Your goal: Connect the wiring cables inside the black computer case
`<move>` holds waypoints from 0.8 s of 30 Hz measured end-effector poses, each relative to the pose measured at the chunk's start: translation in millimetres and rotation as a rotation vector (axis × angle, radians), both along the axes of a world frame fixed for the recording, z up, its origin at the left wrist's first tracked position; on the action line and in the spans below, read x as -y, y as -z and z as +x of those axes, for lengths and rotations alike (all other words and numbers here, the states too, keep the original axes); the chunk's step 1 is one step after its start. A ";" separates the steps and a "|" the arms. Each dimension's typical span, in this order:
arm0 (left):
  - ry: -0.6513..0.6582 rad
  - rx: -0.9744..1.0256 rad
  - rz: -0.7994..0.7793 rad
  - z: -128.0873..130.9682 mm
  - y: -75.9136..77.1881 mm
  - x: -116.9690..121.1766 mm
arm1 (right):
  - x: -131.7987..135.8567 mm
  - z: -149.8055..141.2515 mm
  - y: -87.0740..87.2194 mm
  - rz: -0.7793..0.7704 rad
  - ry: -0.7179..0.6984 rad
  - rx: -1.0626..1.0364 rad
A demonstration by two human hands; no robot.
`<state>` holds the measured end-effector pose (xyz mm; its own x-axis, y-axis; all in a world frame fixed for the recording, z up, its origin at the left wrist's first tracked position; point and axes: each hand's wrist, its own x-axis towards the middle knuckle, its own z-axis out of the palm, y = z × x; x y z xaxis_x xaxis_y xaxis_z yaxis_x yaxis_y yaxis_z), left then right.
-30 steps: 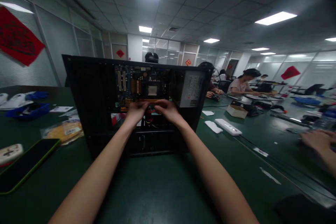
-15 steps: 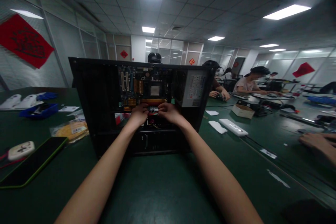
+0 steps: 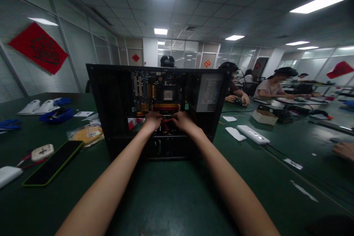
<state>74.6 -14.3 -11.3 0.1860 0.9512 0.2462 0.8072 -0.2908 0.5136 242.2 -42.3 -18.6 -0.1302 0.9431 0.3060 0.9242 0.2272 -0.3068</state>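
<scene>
An open black computer case [image 3: 110, 118] stands upright on the green table with its inside facing me. Its motherboard [image 3: 167, 95] and the silver power supply [image 3: 209, 92] show. Both my hands reach into the lower part, just below the orange memory slots [image 3: 166, 107]. My left hand [image 3: 153, 121] is closed, fingers curled; what it pinches is hidden. Opposite it, my right hand [image 3: 183, 121] is closed, with its fingertips at a thin red cable [image 3: 167, 120] that spans the gap between the hands. Dark cables below are too dim to make out.
Left lie a phone [image 3: 54, 164], a bagged yellow item [image 3: 86, 134], a blue tray [image 3: 56, 115] and white shoe-like items [image 3: 41, 107]. Right are a white power strip [image 3: 253, 134], a small carton [image 3: 264, 117] and a co-worker's hand [image 3: 344, 150]. Other people sit beyond.
The view has turned left, so everything sits further right. A small pale piece seen between my hands before no longer shows; the red cable now spans there. Both hands stay inside the case.
</scene>
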 end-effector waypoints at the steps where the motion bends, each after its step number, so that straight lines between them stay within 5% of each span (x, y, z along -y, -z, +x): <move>1: 0.001 -0.029 -0.006 0.1 0.5 -0.1 | -0.3 -0.4 0.4 0.001 -0.003 0.012; 24: -0.053 -0.108 0.052 2.9 8.1 -8.3 | -4.7 -5.4 -1.3 -0.010 0.024 0.113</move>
<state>77.5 -6.0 -19.4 0.1642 0.9467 0.2770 0.8717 -0.2707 0.4085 236.8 -37.6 -17.3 -0.1409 0.9493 0.2811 0.9581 0.2022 -0.2028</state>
